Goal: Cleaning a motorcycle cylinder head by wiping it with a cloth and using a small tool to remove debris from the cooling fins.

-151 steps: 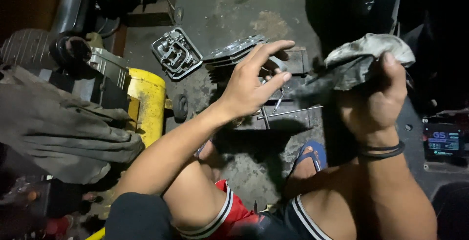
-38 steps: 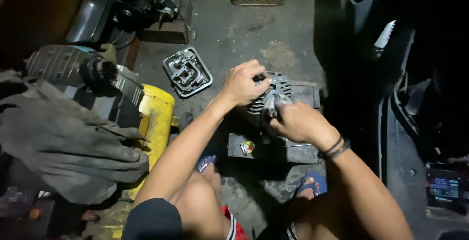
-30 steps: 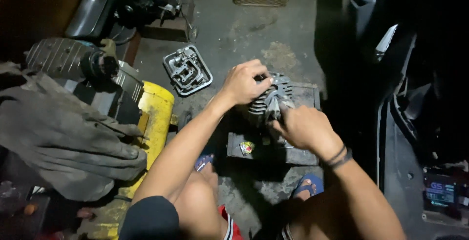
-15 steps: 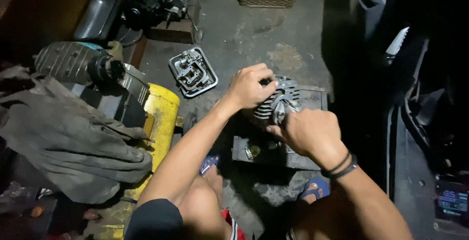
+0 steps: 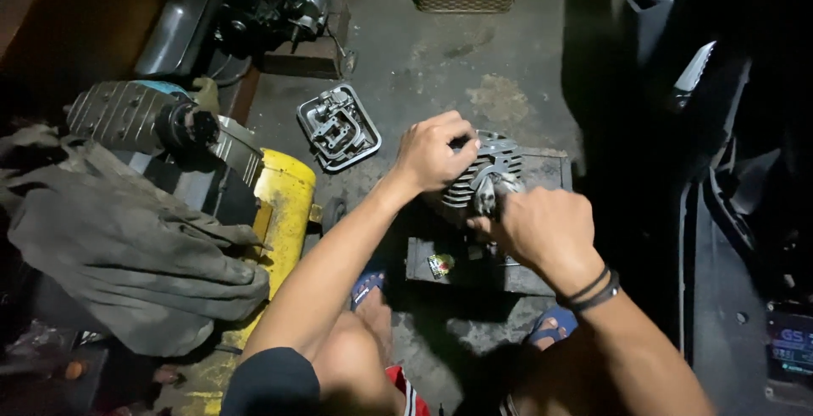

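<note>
Your left hand [image 5: 434, 155] has its fingers curled over the top of the finned metal cylinder [image 5: 489, 172], clamping it from above. Your right hand [image 5: 542, 228] is closed into a fist against the cylinder's near side; whether it pinches a small part or a cloth there, you cannot tell. The cylinder sits on a dark block [image 5: 483, 264] on the concrete floor [image 5: 500, 69], between your sandalled feet. Judge it heavy, rigid cast metal, probably oily; its thin cooling fins are ridged and could chip, so grip across the solid body, not the fin edges. Outward to the left lie a ribbed metal cover [image 5: 339, 126], a yellow tank [image 5: 284, 204] and a crumpled grey cloth [image 5: 118, 251].
</note>
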